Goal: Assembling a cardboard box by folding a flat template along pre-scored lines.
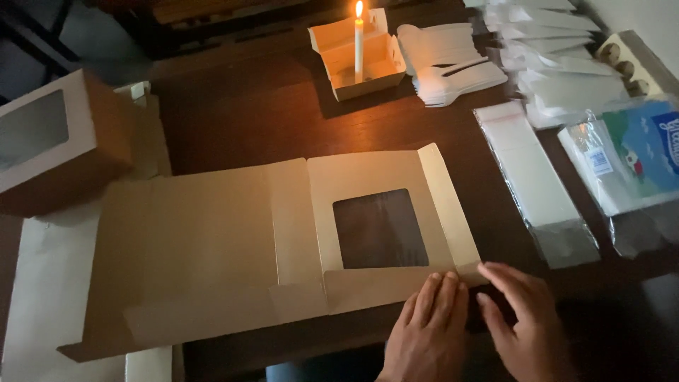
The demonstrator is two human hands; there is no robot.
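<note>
— Cardboard, brown and unfolded, is that what lies on the table?

— Yes, a flat box blank (283,240) with a rectangular window cut in its right panel, spread across the dark wooden table (233,120). Both hands are at its near right corner.

— Gripping it?

— No. The left hand (428,332) lies palm down, fingers straight and together, its fingertips (442,281) pressing on the bottom flap just below the window. The right hand (520,318) is just beside it, open and flat too, fingers reaching to the corner of the flap. Neither hand closes around anything.

— What else is there?

— A lit candle (358,39) stands in a small open box (357,56) at the far edge. Right of it, a pile of white plastic cutlery (449,60), then clear packets (537,177) of white stuff. At the left sits an assembled window box (60,138), closed.
</note>
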